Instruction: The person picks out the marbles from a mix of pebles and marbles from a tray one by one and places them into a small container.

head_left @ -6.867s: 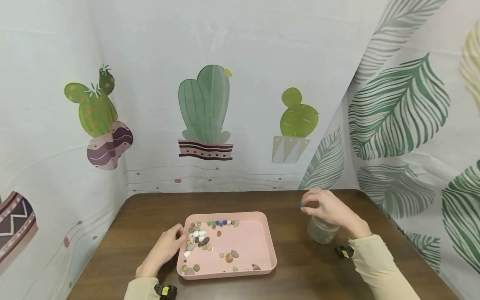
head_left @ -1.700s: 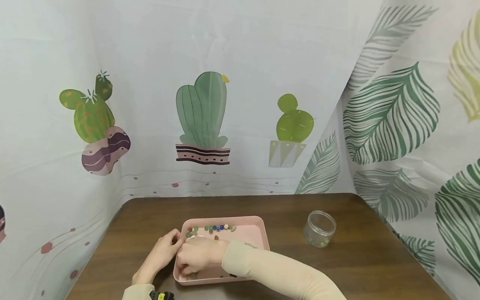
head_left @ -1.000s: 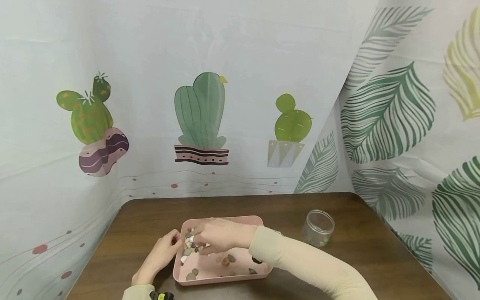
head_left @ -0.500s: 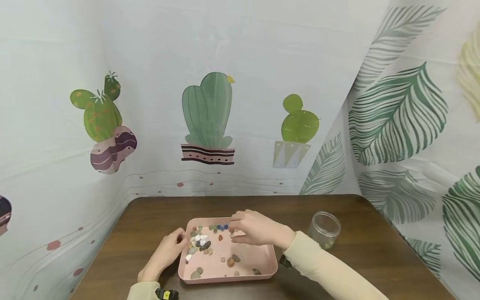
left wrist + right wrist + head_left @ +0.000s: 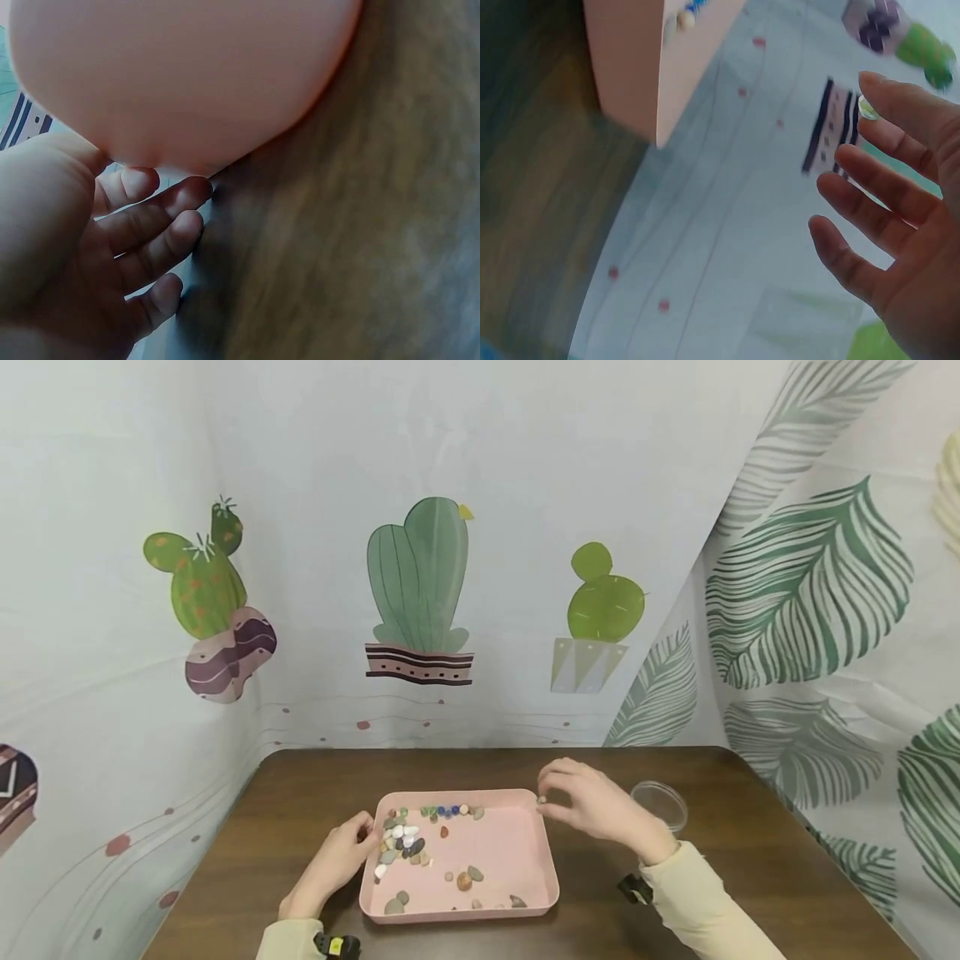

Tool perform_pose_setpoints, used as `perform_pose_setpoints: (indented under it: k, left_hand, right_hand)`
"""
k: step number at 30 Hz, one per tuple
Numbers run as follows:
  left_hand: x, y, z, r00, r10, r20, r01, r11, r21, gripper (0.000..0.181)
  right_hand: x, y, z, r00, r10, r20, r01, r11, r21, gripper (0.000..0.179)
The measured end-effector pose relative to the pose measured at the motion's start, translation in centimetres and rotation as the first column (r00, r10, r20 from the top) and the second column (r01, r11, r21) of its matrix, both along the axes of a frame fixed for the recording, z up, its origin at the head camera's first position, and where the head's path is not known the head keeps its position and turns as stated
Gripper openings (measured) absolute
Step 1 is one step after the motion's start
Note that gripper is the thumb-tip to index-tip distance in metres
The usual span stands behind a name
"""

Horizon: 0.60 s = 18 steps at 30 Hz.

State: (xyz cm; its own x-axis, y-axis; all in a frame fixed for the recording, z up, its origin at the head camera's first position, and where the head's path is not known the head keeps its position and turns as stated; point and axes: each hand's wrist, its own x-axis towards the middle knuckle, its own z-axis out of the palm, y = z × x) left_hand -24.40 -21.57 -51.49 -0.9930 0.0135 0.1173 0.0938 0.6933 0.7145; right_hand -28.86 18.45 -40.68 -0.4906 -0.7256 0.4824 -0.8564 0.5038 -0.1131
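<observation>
My left hand [image 5: 337, 858] holds the left rim of a pink rectangular tray [image 5: 517, 860]. In the left wrist view its fingers [image 5: 161, 244] curl beside the tray's outer wall [image 5: 180, 82], and the thumb's tip is hidden at the edge. My right hand [image 5: 596, 802] is raised past the tray's far right corner, pinching a small clear-green glass marble [image 5: 868, 109] between thumb and forefinger. Behind that hand stands a clear round jar [image 5: 660, 802], partly covered by the hand and wrist.
White pebbles [image 5: 405, 832] and dark stones lie in a cluster at the tray's left side. A row of blue marbles [image 5: 448, 811] and green ones runs along its far wall. Several brown and grey stones [image 5: 464, 881] are scattered nearer the front. A printed cloth hangs behind the table.
Earlier my right hand was over the jar with a blue marble, then reached into the tray's left side. Now it has come out rightward with a clear-green marble. My left hand stays at the rim.
</observation>
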Motion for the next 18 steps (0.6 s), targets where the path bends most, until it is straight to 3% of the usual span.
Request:
perform_pose_setpoints:
  k: [8,18]
  left_hand:
    - [0.0,-0.3,0.0,1.0,0.009,0.003,-0.009,1.0,-0.008,0.016]
    - [0.0,-0.1,0.2,1.0,-0.001,0.021,0.002,1.0,-0.001,0.013]
  right_hand:
    - [-0.2,4.7,0.4,0.99,-0.137,-0.037,0.13,0.98,-0.148,0.021]
    - [0.0,9.5,0.0,0.961,-0.264,-0.082,0.247,0.953,-0.174,0.024]
